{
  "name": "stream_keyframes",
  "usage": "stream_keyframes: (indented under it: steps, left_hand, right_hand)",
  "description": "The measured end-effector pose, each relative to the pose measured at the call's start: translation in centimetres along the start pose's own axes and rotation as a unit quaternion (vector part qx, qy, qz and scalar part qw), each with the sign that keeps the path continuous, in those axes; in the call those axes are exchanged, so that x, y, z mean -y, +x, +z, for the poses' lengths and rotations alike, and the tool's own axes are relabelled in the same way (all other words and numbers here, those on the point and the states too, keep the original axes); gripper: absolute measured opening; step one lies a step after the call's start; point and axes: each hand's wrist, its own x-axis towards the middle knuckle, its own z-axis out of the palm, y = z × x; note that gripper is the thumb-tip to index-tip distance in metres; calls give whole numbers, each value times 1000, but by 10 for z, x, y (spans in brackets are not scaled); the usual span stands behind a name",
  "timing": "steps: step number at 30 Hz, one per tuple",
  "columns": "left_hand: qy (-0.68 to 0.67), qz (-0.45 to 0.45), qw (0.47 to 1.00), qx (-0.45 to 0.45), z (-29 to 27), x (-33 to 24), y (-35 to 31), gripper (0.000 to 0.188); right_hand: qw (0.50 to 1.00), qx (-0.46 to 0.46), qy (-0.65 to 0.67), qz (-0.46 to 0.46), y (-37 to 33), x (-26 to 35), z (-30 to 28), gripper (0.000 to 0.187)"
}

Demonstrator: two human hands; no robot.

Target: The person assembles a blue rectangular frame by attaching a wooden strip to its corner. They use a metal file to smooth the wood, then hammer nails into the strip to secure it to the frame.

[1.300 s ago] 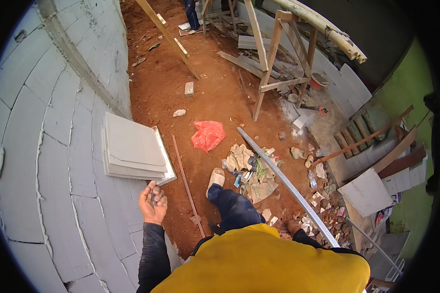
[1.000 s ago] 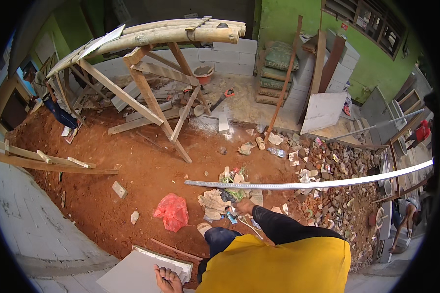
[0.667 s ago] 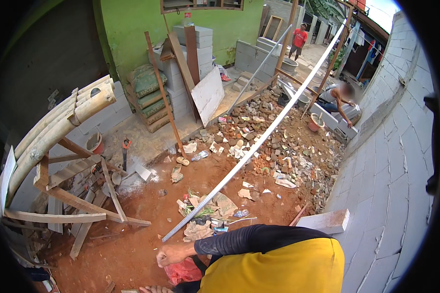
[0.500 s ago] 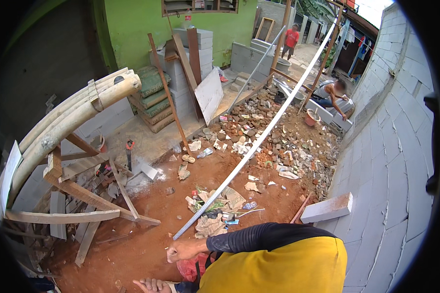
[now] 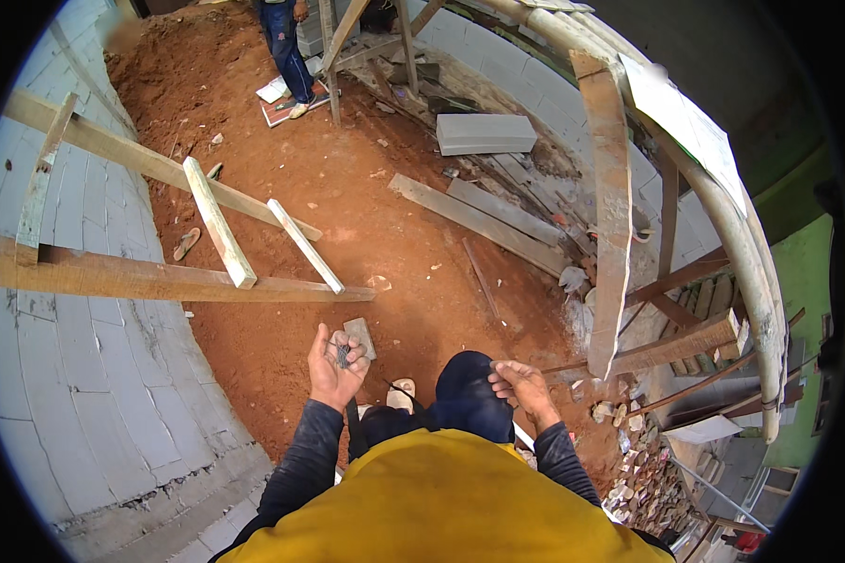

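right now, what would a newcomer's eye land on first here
Probably the yellow shirt, filling the bottom centre. Next, the ladder reaching in from the left edge, in front of the wall. Then the dark pieces in the left hand, below and left of centre.

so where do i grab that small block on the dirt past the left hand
Probably across its two long edges, from above: the small block is oblong, looks flat on the dirt, with nothing on top; the left hand partly hides it.
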Motion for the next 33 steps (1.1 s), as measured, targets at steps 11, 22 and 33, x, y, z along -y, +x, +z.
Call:
stream_keyframes:
  steps: [11,22,33]
  left_hand:
    - [-88,143,976,137,29,-153,283,26]
    - [-100,360,925,64,152,-388,451,26]
    - [-200,432,879,-7,212,-708,592,47]
  right_hand:
    - [979,14,-203,26,353,257,80,29]
    - [920,224,-229,-227,618,651,371,38]
    - [745,223,-597,-195,899,716,616,46]
